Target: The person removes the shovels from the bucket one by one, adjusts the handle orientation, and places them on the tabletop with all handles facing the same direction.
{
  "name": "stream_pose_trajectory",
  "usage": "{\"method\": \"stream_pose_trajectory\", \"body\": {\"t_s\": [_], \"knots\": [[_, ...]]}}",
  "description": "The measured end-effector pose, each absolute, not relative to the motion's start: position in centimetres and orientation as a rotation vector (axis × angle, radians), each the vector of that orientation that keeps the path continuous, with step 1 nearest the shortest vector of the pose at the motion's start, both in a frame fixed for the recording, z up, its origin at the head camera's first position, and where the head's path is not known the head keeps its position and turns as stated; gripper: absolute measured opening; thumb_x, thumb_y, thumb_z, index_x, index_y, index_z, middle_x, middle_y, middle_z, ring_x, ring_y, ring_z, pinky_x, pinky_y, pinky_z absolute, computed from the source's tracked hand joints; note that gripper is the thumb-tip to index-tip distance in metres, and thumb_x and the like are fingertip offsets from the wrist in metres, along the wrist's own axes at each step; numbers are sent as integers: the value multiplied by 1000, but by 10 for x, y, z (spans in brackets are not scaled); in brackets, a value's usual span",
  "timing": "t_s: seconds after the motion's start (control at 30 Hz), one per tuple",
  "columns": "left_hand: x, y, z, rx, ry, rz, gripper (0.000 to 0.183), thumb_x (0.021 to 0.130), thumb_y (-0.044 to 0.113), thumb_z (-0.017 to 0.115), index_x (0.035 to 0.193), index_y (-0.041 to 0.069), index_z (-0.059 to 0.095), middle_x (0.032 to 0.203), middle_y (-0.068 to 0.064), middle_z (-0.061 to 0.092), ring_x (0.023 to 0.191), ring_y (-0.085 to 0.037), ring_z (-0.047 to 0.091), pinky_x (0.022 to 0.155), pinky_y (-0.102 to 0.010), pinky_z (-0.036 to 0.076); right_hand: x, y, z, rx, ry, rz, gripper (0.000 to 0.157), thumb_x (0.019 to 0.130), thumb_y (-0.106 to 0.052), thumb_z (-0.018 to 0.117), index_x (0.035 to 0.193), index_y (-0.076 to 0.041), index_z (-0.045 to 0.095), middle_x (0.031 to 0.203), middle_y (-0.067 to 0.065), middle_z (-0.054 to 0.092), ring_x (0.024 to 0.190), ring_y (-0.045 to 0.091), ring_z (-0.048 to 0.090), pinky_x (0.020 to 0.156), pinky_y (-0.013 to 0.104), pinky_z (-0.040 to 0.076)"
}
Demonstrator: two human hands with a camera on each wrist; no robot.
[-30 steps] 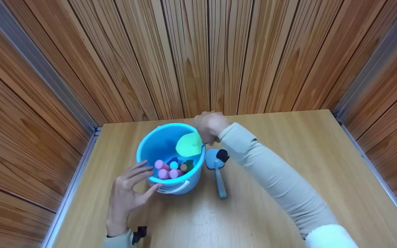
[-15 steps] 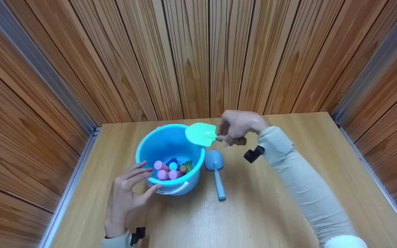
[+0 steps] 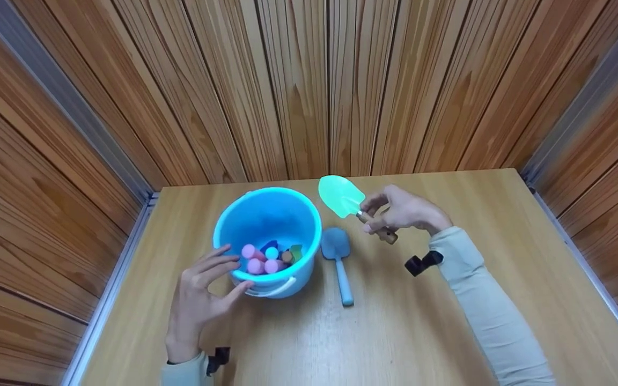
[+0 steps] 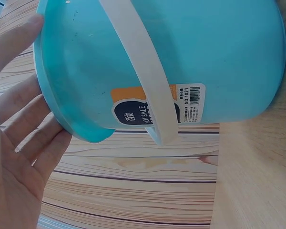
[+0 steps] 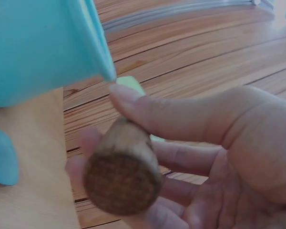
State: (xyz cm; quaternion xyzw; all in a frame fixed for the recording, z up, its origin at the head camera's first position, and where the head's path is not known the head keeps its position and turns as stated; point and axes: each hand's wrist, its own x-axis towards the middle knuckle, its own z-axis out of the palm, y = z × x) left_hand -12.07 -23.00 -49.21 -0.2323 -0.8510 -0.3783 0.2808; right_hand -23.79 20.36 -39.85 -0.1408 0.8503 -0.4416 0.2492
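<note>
A light-blue bucket stands on the table, holding several pink cylinders and a few small coloured pieces. My left hand touches the bucket's near-left rim with fingers spread and fairly straight; in the left wrist view some fingertips are hidden behind the rim. To the bucket's right, above the table, my right hand pinches a small hand trowel by its wooden handle, the light-green blade pointing up and left. In the right wrist view the thumb lies along one side of the handle.
A blue toy shovel lies right of the bucket, its handle toward me. The bucket's white carrying handle hangs down its near side. Wood-panelled walls rise behind and on both sides of the table.
My right hand has lifted the green trowel out of the bucket over its right rim and carried it to the right. The left hand has stayed at the rim.
</note>
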Motion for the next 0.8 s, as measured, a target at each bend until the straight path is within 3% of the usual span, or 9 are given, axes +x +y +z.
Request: {"method": "stream_pose_trajectory", "body": {"t_s": [0.23,0.53,0.8], "knots": [[-124,-230,-491,-641,-2272,-1002,41,76,28,100,111,16,85,116,0,82,128,-26,72,100,-52,59,-229,212,-428,-290,2345,-1371,48,92,-17,86,134,-2,68,122,19,63,91,25,70,71,32,63],[-123,-230,-489,-663,-2287,-969,41,77,30,99,113,16,85,118,-4,82,130,-25,70,101,-51,58,-209,207,-475,-178,2271,-1656,55,90,-18,88,136,2,65,122,19,62,92,22,74,75,34,64],[-121,-232,-492,-636,-2287,-987,41,77,30,99,113,18,85,121,5,80,129,-25,71,100,-52,58,-191,201,-512,-72,2349,-1713,51,89,-28,90,130,-6,70,124,14,66,110,28,66,83,33,59]]}}
